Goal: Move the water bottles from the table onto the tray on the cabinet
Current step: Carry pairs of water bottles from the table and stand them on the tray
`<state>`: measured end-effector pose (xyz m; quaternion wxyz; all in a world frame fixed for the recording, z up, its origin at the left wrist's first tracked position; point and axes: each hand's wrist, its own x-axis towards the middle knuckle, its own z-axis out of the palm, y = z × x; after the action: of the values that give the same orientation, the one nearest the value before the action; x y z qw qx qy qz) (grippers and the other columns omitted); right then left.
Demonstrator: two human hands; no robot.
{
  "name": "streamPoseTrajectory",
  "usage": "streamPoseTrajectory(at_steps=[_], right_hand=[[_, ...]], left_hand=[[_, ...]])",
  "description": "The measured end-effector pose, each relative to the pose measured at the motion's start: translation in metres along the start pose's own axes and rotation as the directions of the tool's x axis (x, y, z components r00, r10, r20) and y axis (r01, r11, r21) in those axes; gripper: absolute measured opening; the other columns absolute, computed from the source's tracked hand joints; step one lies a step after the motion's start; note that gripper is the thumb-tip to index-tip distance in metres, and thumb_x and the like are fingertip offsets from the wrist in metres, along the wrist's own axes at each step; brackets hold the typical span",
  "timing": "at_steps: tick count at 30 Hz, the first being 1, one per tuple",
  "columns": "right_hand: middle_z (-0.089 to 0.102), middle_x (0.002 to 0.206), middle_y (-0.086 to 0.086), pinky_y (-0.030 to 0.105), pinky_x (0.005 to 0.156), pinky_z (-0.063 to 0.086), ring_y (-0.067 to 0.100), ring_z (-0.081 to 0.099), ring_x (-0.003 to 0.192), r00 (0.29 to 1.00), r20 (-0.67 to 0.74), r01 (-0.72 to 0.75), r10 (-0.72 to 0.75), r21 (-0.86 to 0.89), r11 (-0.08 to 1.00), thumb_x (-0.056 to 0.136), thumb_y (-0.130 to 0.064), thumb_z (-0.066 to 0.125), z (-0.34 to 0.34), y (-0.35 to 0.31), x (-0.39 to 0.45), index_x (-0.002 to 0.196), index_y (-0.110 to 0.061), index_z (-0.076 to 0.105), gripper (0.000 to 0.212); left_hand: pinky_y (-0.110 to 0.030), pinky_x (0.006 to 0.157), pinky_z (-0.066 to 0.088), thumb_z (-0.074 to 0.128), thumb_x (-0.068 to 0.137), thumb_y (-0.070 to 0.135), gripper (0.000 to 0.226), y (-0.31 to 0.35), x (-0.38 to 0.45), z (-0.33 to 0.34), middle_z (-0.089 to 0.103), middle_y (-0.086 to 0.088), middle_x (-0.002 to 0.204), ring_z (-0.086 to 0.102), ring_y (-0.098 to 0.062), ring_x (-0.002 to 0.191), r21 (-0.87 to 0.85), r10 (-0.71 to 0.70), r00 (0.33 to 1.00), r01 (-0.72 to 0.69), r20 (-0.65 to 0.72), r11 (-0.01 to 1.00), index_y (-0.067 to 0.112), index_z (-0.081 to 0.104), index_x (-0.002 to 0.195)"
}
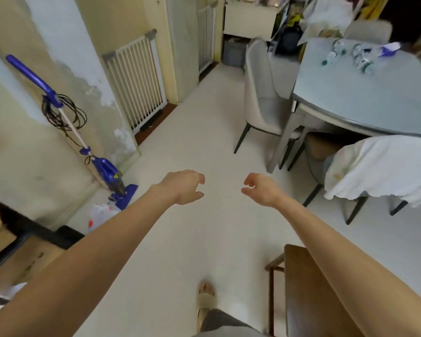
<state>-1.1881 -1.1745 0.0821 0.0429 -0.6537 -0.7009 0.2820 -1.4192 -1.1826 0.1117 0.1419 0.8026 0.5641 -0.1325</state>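
Room evenly and softly lit; source not identifiable. Pale cream floor (192, 142) bright, near washed out, with only faint shadows beneath the grey upholstered chair (260, 98). Dull sheen on the round grey-blue desk (365, 93). Clear plastic water bottles (360, 57) smeared by motion blur. Wide-angle distortion bends the white slatted gate (136, 81) and forearms at the edges. Overall focus soft.

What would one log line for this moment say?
hands: left empty, right empty | bottles: on table | tray: not visible
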Motion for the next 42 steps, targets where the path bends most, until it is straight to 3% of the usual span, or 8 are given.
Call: streamPoseTrajectory(at_steps=[12,21,30,42], right_hand=[[0.057,0.129,0.01,0.035,0.095,0.045,0.026,0.054,0.116,0.998,0.032,-0.045,0.045,-0.01,0.999,0.092,-0.029,0.055,-0.082,-0.049,0.288,0.123,-0.009,0.055,0.037],[0.064,0.118,0.013,0.031,0.089,0.046,0.025,0.06,0.103,0.98,-0.069,-0.177,0.185,0.102,0.979,0.092,-0.023,0.056,-0.185,-0.071,0.524,0.123,-0.008,0.056,0.035],[0.059,0.124,0.01,0.027,0.088,0.041,0.028,0.056,0.113,0.963,-0.081,-0.244,0.256,0.131,0.961,0.093,-0.027,0.056,-0.257,-0.05,0.74,0.123,-0.01,0.055,0.035],[0.054,0.132,0.009,0.029,0.093,0.043,0.024,0.054,0.116,0.98,-0.001,-0.196,0.197,0.089,0.977,0.095,-0.033,0.053,-0.38,-0.033,1.076,0.125,-0.013,0.053,0.036]], left_hand=[[-0.035,0.095,0.043,0.048,0.096,0.042,0.048,-0.147,0.267,-0.113,0.048,-0.001,0.14,0.05,-0.022,0.123,-0.041,0.035,0.999,-0.034,0.012,0.999,0.024,0.041,0.14],[-0.037,0.098,0.043,0.047,0.097,0.041,0.049,-0.261,0.503,-0.237,0.048,-0.002,0.14,0.048,-0.022,0.126,0.022,0.138,0.99,-0.138,0.023,0.99,0.023,0.04,0.142],[-0.039,0.1,0.042,0.047,0.097,0.041,0.049,-0.315,0.733,-0.311,0.047,-0.002,0.141,0.048,-0.023,0.126,0.048,0.229,0.967,-0.236,0.114,0.971,0.022,0.04,0.141],[-0.039,0.097,0.044,0.048,0.096,0.04,0.048,-0.393,1.04,-0.447,0.048,-0.002,0.139,0.05,-0.023,0.124,0.016,0.231,0.972,-0.232,0.049,0.973,0.023,0.041,0.141]])
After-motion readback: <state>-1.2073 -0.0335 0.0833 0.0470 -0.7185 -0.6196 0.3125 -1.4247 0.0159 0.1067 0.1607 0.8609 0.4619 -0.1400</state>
